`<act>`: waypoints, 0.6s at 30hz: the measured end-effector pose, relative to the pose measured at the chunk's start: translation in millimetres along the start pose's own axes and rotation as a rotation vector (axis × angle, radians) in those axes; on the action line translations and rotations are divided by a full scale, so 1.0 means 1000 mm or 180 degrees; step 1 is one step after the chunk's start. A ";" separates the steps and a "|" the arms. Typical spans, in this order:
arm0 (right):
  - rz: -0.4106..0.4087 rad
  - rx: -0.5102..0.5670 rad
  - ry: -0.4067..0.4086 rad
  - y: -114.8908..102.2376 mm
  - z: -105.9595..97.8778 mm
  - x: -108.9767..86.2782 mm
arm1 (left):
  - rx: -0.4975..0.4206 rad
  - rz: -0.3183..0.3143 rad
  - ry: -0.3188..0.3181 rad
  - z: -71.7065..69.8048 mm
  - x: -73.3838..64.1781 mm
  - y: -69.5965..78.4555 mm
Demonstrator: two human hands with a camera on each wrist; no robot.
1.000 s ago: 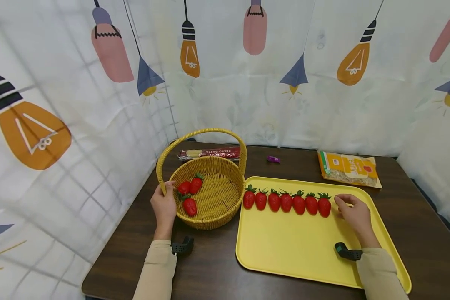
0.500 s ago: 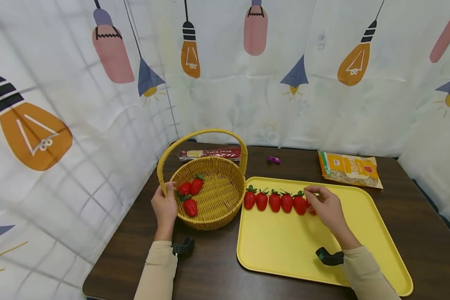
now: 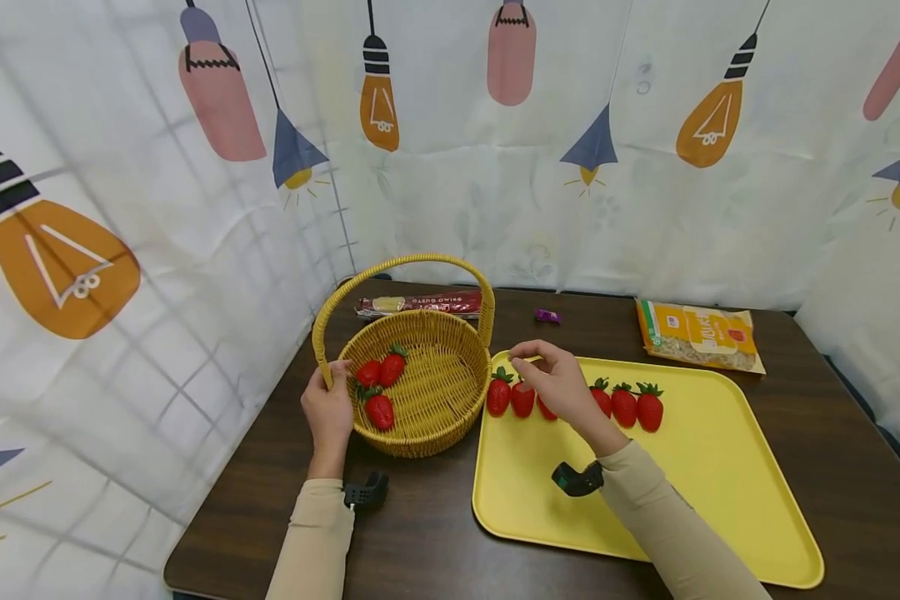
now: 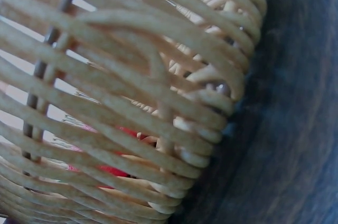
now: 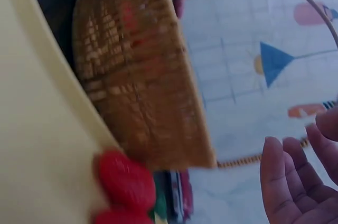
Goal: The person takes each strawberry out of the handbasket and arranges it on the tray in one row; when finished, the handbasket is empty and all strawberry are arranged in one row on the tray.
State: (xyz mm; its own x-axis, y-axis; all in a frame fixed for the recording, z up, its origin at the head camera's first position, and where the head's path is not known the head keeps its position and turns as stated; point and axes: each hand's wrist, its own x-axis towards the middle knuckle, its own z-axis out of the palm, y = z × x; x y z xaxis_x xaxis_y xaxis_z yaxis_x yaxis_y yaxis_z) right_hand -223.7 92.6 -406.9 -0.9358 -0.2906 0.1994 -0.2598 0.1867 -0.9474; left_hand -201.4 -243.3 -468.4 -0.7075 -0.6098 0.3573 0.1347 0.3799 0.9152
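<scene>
My left hand grips the yellow wicker basket at the left foot of its arched handle. Three red strawberries with green leaves lie inside, on the left. In the left wrist view the basket's weave fills most of the picture, with red showing through the gaps. My right hand hovers over the left part of a row of strawberries on the yellow tray, hiding part of the row. Its fingers are loosely bent and hold nothing in the right wrist view.
Behind the basket lies a long red packet. A small purple wrapped piece lies behind the tray, and an orange and clear food bag at the back right. Dark wooden table surrounds the tray; a printed curtain hangs behind.
My right hand has moved left along the row, from beside its right end to above its left part. The left hand and basket stay in place.
</scene>
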 end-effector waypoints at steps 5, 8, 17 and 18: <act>-0.0068 0.0156 -0.0203 -0.002 0.039 0.012 | -0.0034 -0.0027 -0.0028 -0.001 -0.001 0.001; -0.0144 0.0076 -0.0309 -0.005 0.060 0.016 | -0.0047 -0.0037 -0.0029 -0.001 -0.001 0.002; -0.0395 -0.0424 -0.0625 -0.014 0.109 0.022 | -0.0055 -0.0027 -0.0035 -0.001 -0.001 0.003; -0.0390 -0.0461 -0.0670 -0.013 0.113 0.024 | -0.0045 -0.0032 -0.0034 -0.001 -0.001 0.003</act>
State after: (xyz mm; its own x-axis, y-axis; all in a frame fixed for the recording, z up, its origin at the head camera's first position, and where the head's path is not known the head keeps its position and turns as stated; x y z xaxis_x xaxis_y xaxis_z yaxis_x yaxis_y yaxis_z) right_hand -216.0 -22.9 -418.1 -0.8293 -0.5050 0.2394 -0.4134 0.2661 -0.8708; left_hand -199.1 -242.3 -466.3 -0.7163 -0.6059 0.3461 0.1374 0.3638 0.9213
